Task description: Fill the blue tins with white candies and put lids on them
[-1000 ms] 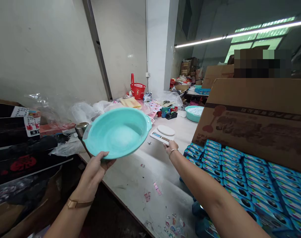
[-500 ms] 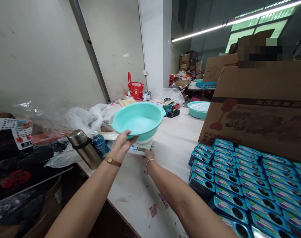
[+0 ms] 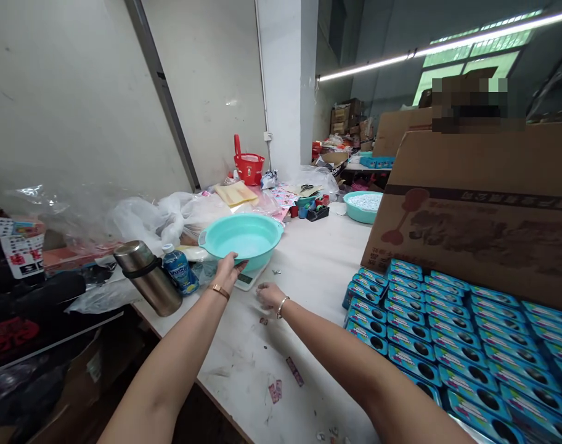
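Observation:
A turquoise plastic basin [image 3: 244, 237] is over a small digital scale [image 3: 244, 283], whose front edge and display stick out below it; whether the basin bears fully on the scale I cannot tell. My left hand [image 3: 227, 270] grips the basin's near rim, thumb over the lip. Just right of the scale's front corner, my right hand [image 3: 270, 296] hovers low over the white table [image 3: 309, 259], fingers loosely bent and holding nothing. A steel thermos [image 3: 148, 277] and a blue-labelled bottle [image 3: 180, 269] stand left of my left hand.
Rows of blue tins [image 3: 429, 333] fill the right side, before a tall cardboard box [image 3: 470, 209]. Another turquoise basin [image 3: 362, 214] with pale contents sits farther back. Plastic bags [image 3: 156, 216], a red basket [image 3: 248, 168] and a tape dispenser [image 3: 318, 213] lie along the back.
The basin and scale have shifted left in view, and the basin sits lower and less tilted. My right hand has come off the scale's corner. My left hand still holds the basin's rim.

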A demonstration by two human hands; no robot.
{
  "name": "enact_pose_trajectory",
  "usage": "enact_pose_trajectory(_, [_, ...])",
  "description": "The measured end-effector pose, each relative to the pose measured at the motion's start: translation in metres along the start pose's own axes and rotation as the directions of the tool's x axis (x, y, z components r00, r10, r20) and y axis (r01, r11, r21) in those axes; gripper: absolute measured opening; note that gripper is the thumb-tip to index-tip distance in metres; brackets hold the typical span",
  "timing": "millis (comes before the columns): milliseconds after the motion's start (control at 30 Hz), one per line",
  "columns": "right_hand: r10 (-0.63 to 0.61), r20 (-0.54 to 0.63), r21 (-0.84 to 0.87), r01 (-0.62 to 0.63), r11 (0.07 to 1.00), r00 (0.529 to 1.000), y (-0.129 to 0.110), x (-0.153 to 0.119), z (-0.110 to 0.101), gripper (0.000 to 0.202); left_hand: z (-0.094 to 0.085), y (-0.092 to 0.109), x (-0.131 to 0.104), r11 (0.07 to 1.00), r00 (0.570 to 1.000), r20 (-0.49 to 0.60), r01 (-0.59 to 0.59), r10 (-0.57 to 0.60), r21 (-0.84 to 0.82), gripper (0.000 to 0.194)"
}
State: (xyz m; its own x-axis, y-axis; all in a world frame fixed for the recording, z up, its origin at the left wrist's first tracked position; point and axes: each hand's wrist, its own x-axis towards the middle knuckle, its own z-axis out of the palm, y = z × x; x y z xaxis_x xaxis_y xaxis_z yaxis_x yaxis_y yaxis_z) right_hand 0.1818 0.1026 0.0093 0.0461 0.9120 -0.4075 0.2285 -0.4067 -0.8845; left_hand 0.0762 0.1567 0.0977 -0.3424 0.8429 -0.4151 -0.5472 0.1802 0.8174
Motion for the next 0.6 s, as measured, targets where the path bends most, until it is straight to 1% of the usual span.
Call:
enact_pose_trajectory(100, [-0.012,0.042,-0.069,0.015,0.998,0.999,-0.002,-0.023,-0.014,0.014,0.009,0.0,0.006,1.0,1.0,-0.003,0.011,-0.011,0.004,0.022])
enact_pose_trajectory(167, [-0.018,0.074,-0.123,0.027,0.992,0.997,-0.002,-0.037,-0.024,0.015,0.014,0.0,0.008,1.0,1.0,0.002,0.02,-0.02,0.007,0.022])
enact_pose_trajectory(233, [-0.035,0.107,-0.25,0.061,0.966,0.994,-0.001,-0.05,-0.032,0.018,0.02,-0.001,0.005,0.999,0.999,0.015,0.034,-0.034,0.013,0.022])
enact_pose_trajectory(267, [-0.061,0.125,-0.344,0.101,0.933,0.99,-0.001,-0.056,-0.036,0.02,0.023,-0.002,0.003,0.999,0.999,0.027,0.043,-0.043,0.014,0.022])
enact_pose_trajectory(300, [-0.095,0.149,-0.45,0.153,0.88,0.984,-0.002,-0.062,-0.039,0.021,0.025,-0.004,-0.001,0.998,0.998,0.043,0.055,-0.055,0.016,0.022])
enact_pose_trajectory(333, [-0.13,0.181,-0.552,0.211,0.807,0.975,-0.002,-0.068,-0.041,0.023,0.028,-0.007,-0.006,0.998,0.995,0.064,0.069,-0.07,0.016,0.023])
enact_pose_trajectory(400, [-0.18,0.26,-0.693,0.313,0.65,0.949,-0.003,-0.081,-0.043,0.027,0.032,-0.014,-0.017,0.995,0.988,0.115,0.103,-0.104,0.015,0.025])
enact_pose_trajectory(467, [-0.19,0.329,-0.763,0.379,0.524,0.925,-0.004,-0.094,-0.043,0.032,0.035,-0.024,-0.029,0.99,0.977,0.161,0.139,-0.14,0.016,0.026])
enact_pose_trajectory(600, [-0.223,0.402,-0.826,0.457,0.331,0.888,-0.006,-0.124,-0.046,0.036,0.043,-0.044,-0.046,0.983,0.963,0.194,0.185,-0.185,0.017,0.023])
